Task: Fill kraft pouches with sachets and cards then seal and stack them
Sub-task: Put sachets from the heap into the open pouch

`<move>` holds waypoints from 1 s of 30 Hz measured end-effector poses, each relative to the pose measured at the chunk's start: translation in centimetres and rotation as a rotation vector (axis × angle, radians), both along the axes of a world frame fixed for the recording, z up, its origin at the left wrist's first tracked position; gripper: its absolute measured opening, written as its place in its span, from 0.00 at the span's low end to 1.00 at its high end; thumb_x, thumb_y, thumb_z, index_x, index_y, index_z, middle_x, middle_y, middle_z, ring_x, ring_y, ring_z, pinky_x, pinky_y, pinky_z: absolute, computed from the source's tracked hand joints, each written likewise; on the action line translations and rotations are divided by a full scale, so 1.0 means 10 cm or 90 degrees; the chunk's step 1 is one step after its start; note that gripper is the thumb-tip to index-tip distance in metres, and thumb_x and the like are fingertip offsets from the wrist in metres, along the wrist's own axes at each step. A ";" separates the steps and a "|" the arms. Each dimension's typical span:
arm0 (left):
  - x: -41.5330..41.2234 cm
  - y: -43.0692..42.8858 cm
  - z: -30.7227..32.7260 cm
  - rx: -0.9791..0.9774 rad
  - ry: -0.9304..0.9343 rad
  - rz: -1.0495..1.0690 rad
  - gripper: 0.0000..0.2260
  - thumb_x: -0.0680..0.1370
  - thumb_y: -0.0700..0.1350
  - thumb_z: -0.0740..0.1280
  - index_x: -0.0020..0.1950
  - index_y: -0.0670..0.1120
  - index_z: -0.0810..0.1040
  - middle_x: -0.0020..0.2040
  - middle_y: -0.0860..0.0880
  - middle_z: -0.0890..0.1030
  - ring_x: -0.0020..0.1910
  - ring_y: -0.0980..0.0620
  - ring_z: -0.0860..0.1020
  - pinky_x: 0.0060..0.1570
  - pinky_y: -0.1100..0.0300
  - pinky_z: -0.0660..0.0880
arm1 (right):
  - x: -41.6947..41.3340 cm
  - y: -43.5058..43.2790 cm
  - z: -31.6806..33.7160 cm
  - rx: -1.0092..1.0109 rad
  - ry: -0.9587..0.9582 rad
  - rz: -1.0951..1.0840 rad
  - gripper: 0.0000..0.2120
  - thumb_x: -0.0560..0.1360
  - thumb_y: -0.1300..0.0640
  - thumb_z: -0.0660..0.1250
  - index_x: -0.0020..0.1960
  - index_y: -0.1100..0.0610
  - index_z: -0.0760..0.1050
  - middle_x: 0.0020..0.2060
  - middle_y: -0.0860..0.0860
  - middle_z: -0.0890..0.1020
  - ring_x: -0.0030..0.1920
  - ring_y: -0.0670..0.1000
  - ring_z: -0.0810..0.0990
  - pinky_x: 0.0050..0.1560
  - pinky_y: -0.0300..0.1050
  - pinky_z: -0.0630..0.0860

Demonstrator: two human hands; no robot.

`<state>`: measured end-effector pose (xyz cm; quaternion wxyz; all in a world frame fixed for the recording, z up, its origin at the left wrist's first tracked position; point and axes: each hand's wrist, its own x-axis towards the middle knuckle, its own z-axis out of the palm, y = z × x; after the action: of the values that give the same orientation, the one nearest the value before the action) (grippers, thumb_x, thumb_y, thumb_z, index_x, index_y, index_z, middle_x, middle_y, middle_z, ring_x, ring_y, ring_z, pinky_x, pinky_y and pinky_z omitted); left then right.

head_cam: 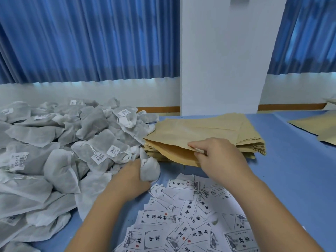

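Stacked flat at centre, slightly fanned: tan kraft paper pouches (209, 130), top one's near edge lifted. Heaped at left: grey-white mesh sachets (54, 142) with barcode tags. Scattered nearest, overlapping: white printed paper cards (190, 220).

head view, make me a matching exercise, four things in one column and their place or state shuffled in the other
Column one
1. sachet pile
2. kraft pouch stack
3. printed cards
4. left hand

Column two
a. scattered on the near side of the table
b. heaped on the left of the table
c. grips one white sachet
d. behind the cards, its top pouch pinched by the right hand

Pairs: 1-b, 2-d, 3-a, 4-c
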<state>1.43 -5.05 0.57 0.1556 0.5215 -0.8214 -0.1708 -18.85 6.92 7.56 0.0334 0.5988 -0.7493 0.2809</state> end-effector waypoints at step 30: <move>-0.23 0.54 0.73 0.367 0.223 -0.097 0.18 0.67 0.55 0.68 0.50 0.44 0.78 0.34 0.45 0.83 0.29 0.46 0.81 0.24 0.65 0.70 | 0.03 -0.01 -0.01 -0.029 0.014 0.060 0.08 0.75 0.55 0.63 0.50 0.52 0.78 0.38 0.49 0.79 0.43 0.55 0.77 0.41 0.50 0.77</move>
<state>-0.90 0.39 7.92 0.1274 0.4442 -0.7368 -0.4936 -18.60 6.78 7.51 0.0418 0.6358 -0.7130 0.2927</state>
